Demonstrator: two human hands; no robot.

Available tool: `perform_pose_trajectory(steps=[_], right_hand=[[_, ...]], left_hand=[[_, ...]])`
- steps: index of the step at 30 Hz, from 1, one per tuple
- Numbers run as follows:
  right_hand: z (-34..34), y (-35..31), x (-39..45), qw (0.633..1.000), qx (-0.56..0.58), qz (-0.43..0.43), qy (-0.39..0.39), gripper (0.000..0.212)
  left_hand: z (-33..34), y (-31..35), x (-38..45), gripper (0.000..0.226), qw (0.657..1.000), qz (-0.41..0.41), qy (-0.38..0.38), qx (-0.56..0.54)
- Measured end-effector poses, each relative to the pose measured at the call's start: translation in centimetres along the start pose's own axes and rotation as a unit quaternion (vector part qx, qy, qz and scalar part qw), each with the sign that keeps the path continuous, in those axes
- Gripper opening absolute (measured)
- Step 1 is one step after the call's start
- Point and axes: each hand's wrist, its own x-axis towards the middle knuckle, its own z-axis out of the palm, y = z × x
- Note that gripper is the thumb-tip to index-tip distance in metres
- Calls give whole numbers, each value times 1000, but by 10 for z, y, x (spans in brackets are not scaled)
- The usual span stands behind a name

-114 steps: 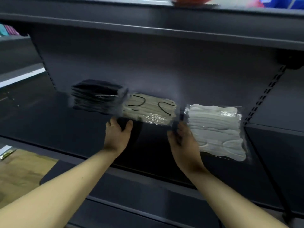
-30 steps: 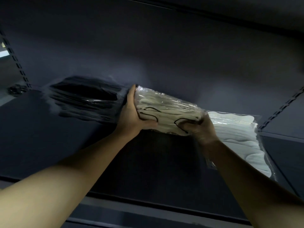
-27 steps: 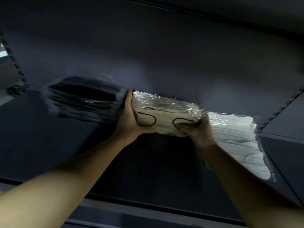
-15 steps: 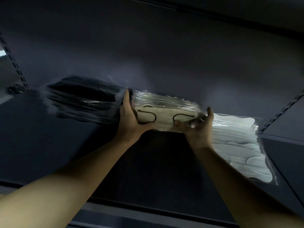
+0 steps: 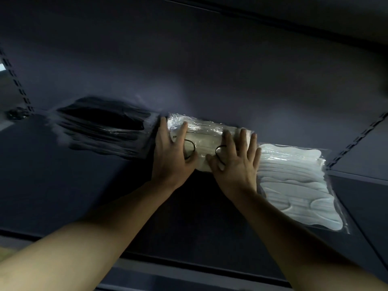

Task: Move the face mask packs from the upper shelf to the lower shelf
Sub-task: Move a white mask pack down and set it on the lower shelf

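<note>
A cream face mask pack point(image 5: 204, 141) with black ear loops lies in clear wrap on the dark shelf point(image 5: 63, 185), against the back panel. My left hand point(image 5: 172, 153) lies flat on its left end, fingers straight. My right hand point(image 5: 236, 160) presses on its right end with fingers spread. A black mask pack point(image 5: 102, 124) lies to the left, touching or nearly touching the cream one. A white mask pack point(image 5: 298, 183) lies to the right, angled toward the shelf's front.
The dark back panel point(image 5: 189, 70) rises right behind the packs. Slotted uprights stand at the far left point(image 5: 16, 85) and the right point(image 5: 357, 137). The shelf's front edge point(image 5: 189, 261) runs under my forearms. Another shelf section point(image 5: 361, 206) adjoins on the right.
Both hands held the cream pack tilted up a second ago. It now lies down on the shelf, and both hands have opened flat on top of it.
</note>
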Motion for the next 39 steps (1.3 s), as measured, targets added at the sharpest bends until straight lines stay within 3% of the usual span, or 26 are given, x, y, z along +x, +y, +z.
perform_pose_trajectory(steps=[3, 7, 18, 24, 28, 39], right_hand=[[0, -2, -4, 999, -33, -29, -18, 90], [3, 0, 0, 995, -59, -39, -72, 90], [5, -1, -5, 993, -66, -75, -60, 90], [10, -4, 1, 994, -67, -64, -61, 79], [10, -5, 2, 998, -39, -56, -10, 79], [10, -3, 9, 996, -59, -35, -53, 76]], left_hand=[[2, 1, 0, 89, 993, 42, -8, 111], [8, -9, 2, 79, 962, 108, -43, 248], [14, -11, 5, 66, 958, 122, -34, 258], [16, -10, 8, 62, 963, 114, -27, 245], [14, -6, 10, 63, 959, 124, -11, 256], [14, -4, 15, 62, 961, 118, -40, 248]])
